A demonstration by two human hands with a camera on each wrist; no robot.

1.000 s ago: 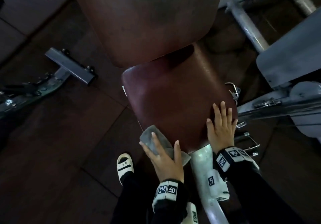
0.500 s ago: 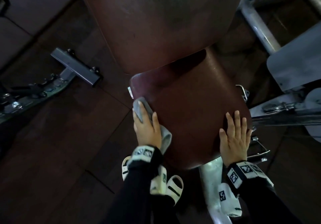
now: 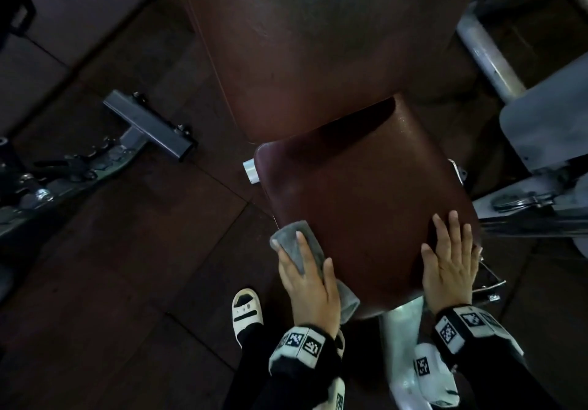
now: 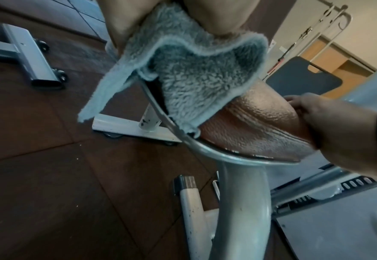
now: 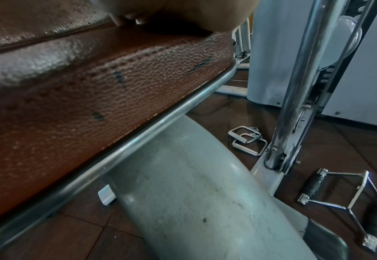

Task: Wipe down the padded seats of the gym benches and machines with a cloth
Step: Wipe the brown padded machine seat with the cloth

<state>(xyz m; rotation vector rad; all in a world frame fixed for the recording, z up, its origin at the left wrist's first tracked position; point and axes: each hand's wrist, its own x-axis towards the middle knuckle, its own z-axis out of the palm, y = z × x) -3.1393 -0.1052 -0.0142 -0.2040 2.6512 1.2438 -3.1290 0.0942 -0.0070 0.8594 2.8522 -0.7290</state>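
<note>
Where the head camera looks down, the left hand lies flat, fingers nearly straight, pressing a grey cloth onto the near left edge of the brown padded seat. The right hand rests palm down, fingers straight and slightly spread, on the seat's near right corner, holding nothing. Both forearms reach forward from the bottom of the view, with tagged wristbands. A white sandal stands on the dark floor.

In the left wrist view, the cloth drapes over the seat's edge under the fingers; the right hand lies across the seat.

In the right wrist view, the palm presses the seat's top, above a grey metal post. Cable handles lie on the floor.
</note>
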